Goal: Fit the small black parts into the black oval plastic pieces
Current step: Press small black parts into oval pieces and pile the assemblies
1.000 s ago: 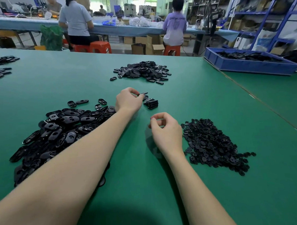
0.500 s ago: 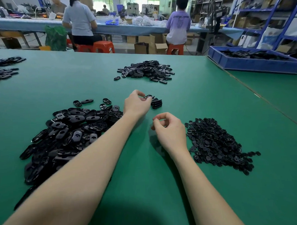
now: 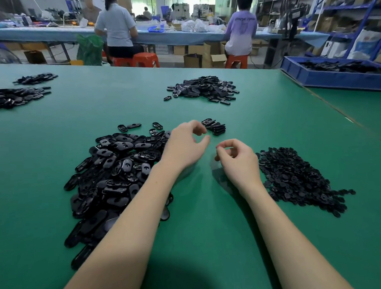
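A big heap of black oval plastic pieces [image 3: 120, 169] lies on the green table, under and left of my left forearm. To the right lies a heap of small black parts [image 3: 296, 179]. A short stack of oval pieces [image 3: 215, 127] sits just beyond my hands. My left hand [image 3: 185, 144] hovers beside that stack with thumb and fingers apart and nothing in it. My right hand [image 3: 238, 159] is close to the small parts, fingers curled, index tip against the thumb. No part shows in it.
Another pile of oval pieces [image 3: 204, 89] lies further back, with two more piles at far left [image 3: 15, 97]. A blue bin [image 3: 335, 79] of black pieces stands at the back right, past a table seam [image 3: 336, 111]. Two people sit at a far bench.
My left hand was pinched on an oval piece at the short stack; its fingers have now spread and drawn back a little. My right hand has barely moved.
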Demonstrator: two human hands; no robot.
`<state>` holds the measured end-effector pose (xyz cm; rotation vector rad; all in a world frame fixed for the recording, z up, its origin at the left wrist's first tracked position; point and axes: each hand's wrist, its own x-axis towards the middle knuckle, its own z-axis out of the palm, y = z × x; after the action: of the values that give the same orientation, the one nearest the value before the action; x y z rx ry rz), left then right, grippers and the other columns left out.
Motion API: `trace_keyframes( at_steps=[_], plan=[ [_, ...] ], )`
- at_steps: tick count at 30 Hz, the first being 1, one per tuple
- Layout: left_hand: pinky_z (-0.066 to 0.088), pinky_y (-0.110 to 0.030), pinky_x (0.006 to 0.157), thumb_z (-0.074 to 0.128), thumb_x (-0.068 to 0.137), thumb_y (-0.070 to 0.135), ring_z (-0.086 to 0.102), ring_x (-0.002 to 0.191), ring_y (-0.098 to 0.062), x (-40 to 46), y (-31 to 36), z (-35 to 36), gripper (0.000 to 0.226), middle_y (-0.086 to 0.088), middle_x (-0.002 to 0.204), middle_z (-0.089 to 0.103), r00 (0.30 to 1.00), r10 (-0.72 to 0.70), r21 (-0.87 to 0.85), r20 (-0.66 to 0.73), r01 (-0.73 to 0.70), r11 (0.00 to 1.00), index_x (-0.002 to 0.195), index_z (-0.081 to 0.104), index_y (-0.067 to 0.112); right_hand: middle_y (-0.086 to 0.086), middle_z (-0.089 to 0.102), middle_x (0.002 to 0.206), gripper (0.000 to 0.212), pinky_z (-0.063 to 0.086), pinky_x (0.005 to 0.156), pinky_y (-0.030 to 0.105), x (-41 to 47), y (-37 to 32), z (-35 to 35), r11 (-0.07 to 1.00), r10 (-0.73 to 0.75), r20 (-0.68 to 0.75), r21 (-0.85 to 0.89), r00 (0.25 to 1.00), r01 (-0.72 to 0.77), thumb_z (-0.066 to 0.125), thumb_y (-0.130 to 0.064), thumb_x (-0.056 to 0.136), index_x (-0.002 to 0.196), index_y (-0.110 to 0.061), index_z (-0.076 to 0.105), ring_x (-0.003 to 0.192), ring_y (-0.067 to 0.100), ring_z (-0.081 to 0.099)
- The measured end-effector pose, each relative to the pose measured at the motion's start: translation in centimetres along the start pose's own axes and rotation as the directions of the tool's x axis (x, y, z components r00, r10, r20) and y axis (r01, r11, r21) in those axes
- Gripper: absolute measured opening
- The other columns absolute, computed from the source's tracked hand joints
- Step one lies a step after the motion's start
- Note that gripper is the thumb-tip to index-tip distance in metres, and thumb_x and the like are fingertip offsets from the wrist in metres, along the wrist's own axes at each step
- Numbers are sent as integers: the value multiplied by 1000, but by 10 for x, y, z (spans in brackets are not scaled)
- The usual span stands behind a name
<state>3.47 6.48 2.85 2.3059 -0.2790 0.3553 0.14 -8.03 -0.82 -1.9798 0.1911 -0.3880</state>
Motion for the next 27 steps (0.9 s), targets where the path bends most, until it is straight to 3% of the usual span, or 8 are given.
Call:
trace_keyframes(
  at_steps=[4, 7, 9, 12, 22, 27],
  plan=[
    [45, -39, 99, 61, 93, 28, 54, 114, -25, 8, -24, -26, 24, -2, 120, 63, 992, -70, 254, -108, 96, 962, 115, 65, 21, -12, 74, 73, 7, 52, 70, 32, 0, 0, 1, 1000, 8, 14, -16, 1000, -8, 63, -30, 88, 84, -29, 68, 62, 9, 61],
    [36, -45, 105, 57, 94, 30, 40, 131, -27, 5, -37, -33, 36, -2, 137, 55, 986, -163, 440, -45, 166, 883, 130, 59, 25, -15, 74, 73, 7, 52, 67, 31, 0, 1, 2, 1000, 7, 23, -27, 1000, -7, 62, -30, 88, 83, -31, 68, 60, 7, 60],
    [32, -48, 108, 58, 95, 33, 36, 136, -26, 2, -41, -34, 37, 0, 142, 52, 982, -188, 473, 25, 154, 867, 132, 58, 30, -15, 73, 73, 7, 51, 67, 30, 0, 1, 1, 999, 6, 22, -32, 1000, -5, 62, -31, 88, 83, -31, 68, 60, 6, 60],
    [32, -48, 106, 61, 93, 35, 39, 133, -25, 0, -40, -32, 32, 4, 138, 54, 985, -163, 467, 58, 118, 877, 125, 64, 36, -14, 74, 74, 7, 51, 67, 30, 0, 1, 1, 999, 4, 25, -32, 1000, -3, 62, -31, 87, 83, -31, 67, 60, 7, 59],
    [36, -42, 96, 64, 92, 32, 48, 118, -25, 0, -40, -26, 12, 4, 109, 59, 994, -109, 434, -30, 111, 894, 101, 72, 35, -13, 74, 75, 8, 50, 64, 29, 0, 0, 1, 999, 6, 33, -41, 999, -5, 61, -32, 88, 82, -32, 67, 55, 3, 56],
    [44, -37, 93, 67, 91, 32, 55, 109, -25, 4, -29, -27, 8, 3, 100, 62, 995, -71, 310, -75, 91, 946, 93, 74, 32, -15, 73, 74, 8, 53, 65, 31, -1, -2, 0, 1000, 12, 34, -22, 999, -11, 61, -32, 87, 82, -33, 67, 51, 1, 54]
  ],
)
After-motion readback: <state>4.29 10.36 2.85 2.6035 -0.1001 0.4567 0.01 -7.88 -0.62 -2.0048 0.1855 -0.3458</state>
